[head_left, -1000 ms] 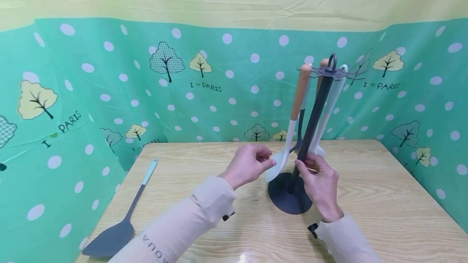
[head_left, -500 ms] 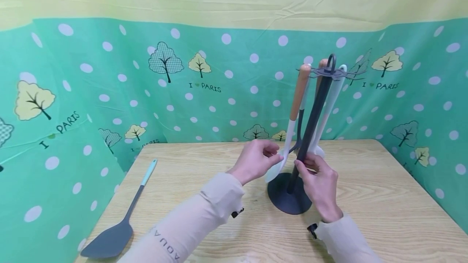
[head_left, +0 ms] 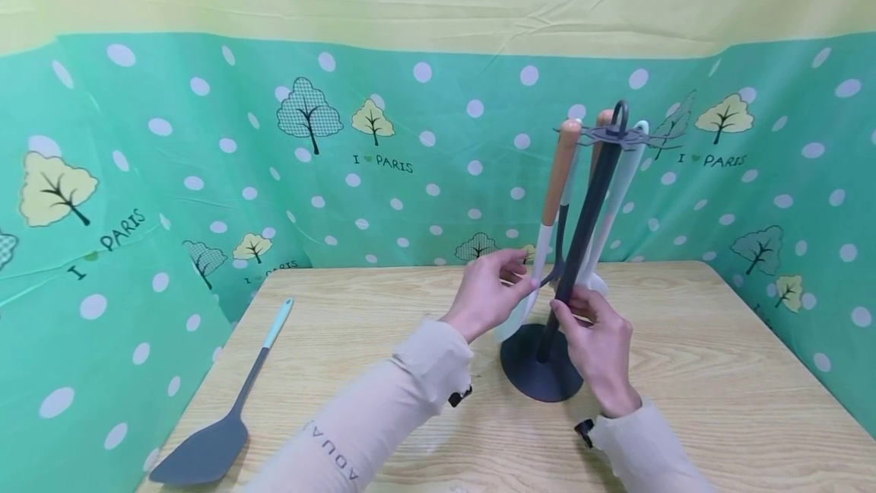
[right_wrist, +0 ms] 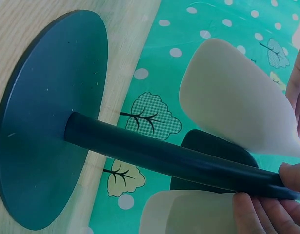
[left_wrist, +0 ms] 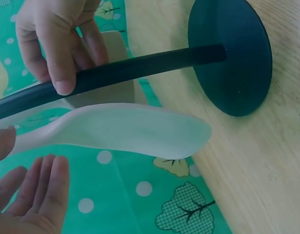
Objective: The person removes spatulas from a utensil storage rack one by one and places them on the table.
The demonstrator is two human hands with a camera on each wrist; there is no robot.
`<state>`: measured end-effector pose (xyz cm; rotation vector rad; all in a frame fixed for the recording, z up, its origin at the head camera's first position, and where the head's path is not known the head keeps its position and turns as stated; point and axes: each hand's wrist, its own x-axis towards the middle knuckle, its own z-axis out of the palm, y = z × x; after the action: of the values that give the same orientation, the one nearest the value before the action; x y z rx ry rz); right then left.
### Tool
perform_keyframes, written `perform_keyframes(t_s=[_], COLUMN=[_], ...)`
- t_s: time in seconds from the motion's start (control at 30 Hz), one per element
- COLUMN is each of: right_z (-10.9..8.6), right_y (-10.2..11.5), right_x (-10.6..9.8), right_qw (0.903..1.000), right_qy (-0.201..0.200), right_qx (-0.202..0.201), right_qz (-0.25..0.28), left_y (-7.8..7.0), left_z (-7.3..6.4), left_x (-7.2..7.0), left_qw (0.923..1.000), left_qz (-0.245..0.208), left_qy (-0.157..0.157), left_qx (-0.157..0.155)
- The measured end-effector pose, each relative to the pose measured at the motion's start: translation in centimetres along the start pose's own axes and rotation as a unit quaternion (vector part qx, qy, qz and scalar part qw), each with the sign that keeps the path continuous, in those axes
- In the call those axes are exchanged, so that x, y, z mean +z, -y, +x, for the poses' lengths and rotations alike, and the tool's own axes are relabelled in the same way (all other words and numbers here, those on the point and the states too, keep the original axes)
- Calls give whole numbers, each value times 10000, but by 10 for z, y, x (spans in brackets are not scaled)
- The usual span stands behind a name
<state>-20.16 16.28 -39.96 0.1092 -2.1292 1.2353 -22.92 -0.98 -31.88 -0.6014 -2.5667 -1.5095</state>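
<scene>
A black utensil stand leans to the right, its top ring of hooks hung with several kitchen tools. My right hand grips its pole low down, thumb on the near side in the left wrist view. Hanging on the left is a white spatula with a wooden handle. My left hand is at this spatula's white neck, the thumb right against it and the fingers spread apart from it. Behind the pole hang a dark-headed tool and another pale-headed one.
A dark grey turner with a mint handle lies at the left front of the wooden table. A green and yellow curtain hangs along the back and sides. The stand's round base is near the right hand.
My left hand has moved right and slightly up, from beside the spatula's blade to its neck. The right hand has stayed on the pole.
</scene>
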Motion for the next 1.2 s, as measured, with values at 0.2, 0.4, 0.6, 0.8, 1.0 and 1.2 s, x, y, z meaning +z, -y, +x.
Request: perform_keyframes(t_s=[0.2, 0.4, 0.6, 0.8, 1.0, 1.2], right_z=[0, 2, 2, 1, 2, 1], right_y=[0, 0, 2, 2, 2, 1], right_x=[0, 1, 2, 1, 1, 0], right_qw=[10000, 9998, 9997, 9998, 9999, 9999], right_qy=[-30, -126, -126, -87, -68, -68], right_qx=[-34, -167, -203, -156, -157, -141], right_qz=[-13, 53, 99, 57, 25, 24], left_y=[1, 2, 1, -1, -2, -2], left_z=[2, 4, 8, 9, 8, 7], left_x=[7, 16, 22, 23, 23, 22], left_qw=[9980, 9953, 9932, 9929, 9926, 9928], left_qz=[-517, -642, -699, -821, -850, -877], left_qy=[-180, -363, -550, -601, -596, -547], left_qx=[311, 624, 758, 621, 636, 612])
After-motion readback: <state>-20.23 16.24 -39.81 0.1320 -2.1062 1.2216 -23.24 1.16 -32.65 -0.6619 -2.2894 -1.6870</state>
